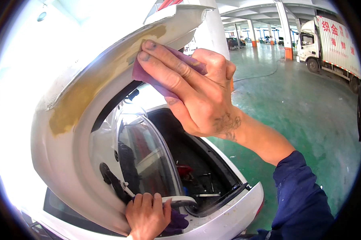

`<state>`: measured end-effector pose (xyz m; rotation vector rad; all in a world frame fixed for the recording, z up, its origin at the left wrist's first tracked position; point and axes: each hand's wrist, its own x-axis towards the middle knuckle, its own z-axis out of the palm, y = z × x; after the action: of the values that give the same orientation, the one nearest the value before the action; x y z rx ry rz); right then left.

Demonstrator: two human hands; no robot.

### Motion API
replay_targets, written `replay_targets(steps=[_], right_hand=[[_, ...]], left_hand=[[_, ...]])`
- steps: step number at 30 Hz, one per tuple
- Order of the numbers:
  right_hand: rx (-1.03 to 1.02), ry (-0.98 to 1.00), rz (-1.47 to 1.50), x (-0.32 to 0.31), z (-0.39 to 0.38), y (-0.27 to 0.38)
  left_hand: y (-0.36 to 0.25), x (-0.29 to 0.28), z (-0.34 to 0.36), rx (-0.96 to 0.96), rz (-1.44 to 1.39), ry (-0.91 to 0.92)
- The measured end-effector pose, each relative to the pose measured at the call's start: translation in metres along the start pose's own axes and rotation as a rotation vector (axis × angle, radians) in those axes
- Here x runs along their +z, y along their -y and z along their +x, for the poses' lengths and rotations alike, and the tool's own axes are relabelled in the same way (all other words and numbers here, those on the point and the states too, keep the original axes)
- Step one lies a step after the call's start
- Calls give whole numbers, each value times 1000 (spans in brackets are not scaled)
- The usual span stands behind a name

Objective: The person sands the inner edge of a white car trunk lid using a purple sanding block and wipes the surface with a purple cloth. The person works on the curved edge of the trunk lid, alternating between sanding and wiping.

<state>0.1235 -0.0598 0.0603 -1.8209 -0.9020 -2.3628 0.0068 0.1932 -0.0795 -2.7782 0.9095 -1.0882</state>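
My right hand (200,90) presses a folded purple sheet of sandpaper (142,74) against the underside edge of a raised white trunk lid (58,156). Two fingers lie stretched along the sheet, and the others fold behind it. Under and beside it runs a band of tan-yellow filler (80,94) on the lid. Low in the picture, my left hand (148,214) is closed at the lower end of the lid, near its hinge arm. A crumpled dark purple piece (178,223) sticks out from under that hand; its kind is hard to tell.
Below the lid is the car's open trunk (196,172), with a few tools and a red object inside. The white rear body (240,208) curves around it. A green floor (260,96) stretches right, toward a white box truck (328,48) and pillars (284,32).
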Motion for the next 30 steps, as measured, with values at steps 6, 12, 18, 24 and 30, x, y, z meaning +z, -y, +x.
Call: replay_targets(steps=[6,12,18,24,30], right_hand=[[-111,-23,85,4,13,6],[-88,6,10,-3,8,-15],[-135,-29,85,1,15,-4],[-104,88,-71,-18,1,-28],[-141,-25,57,-3,8,-4]], left_hand=[[-2,-2,0,21,-13,-12],[-1,-4,2,-13,-4,1],[-5,-4,6,23,0,-25],[3,22,3,-14,18,-18],[-7,2,0,36,-2,-55]])
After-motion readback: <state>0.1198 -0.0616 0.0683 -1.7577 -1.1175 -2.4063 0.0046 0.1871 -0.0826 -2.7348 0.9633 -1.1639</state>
